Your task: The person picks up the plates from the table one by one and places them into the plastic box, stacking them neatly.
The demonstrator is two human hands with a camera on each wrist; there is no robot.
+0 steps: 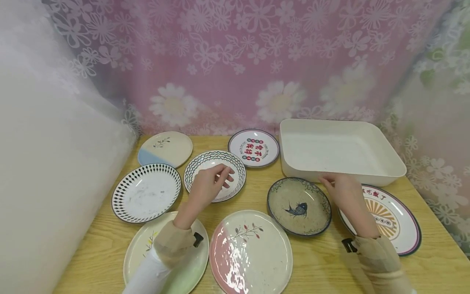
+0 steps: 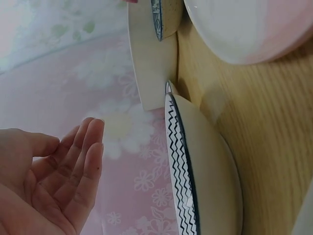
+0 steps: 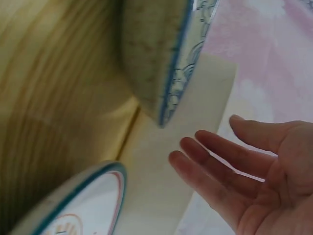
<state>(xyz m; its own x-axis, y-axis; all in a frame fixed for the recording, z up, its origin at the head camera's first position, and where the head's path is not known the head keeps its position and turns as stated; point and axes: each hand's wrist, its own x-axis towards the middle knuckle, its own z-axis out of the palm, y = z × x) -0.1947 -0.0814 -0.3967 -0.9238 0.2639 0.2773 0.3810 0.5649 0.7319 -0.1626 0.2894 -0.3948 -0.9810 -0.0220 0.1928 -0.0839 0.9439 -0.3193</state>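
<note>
My left hand (image 1: 210,182) hovers above a bowl with wavy green lines (image 1: 235,163), its fingers loosely bent and holding nothing. In the left wrist view that bowl's zigzag rim (image 2: 178,161) stands apart from the hand (image 2: 58,176). My right hand (image 1: 343,191) is over the gap between a fish-patterned bowl (image 1: 299,207) and an oval plate with orange rays (image 1: 394,220). Its fingers (image 3: 210,188) are relaxed and spread in the right wrist view, with nothing between them. The front wall of a white rectangular basin (image 1: 341,175) lies just beyond its fingertips.
A black-diamond-rimmed bowl (image 1: 147,194) and a blue-and-cream plate (image 1: 169,149) sit at left. At the back is a plate with red characters (image 1: 253,148). Nearer are a pink-edged plate (image 1: 253,253) and a yellow-flowered plate (image 1: 137,249), partly under the left forearm. A floral curtain (image 1: 220,81) hangs behind.
</note>
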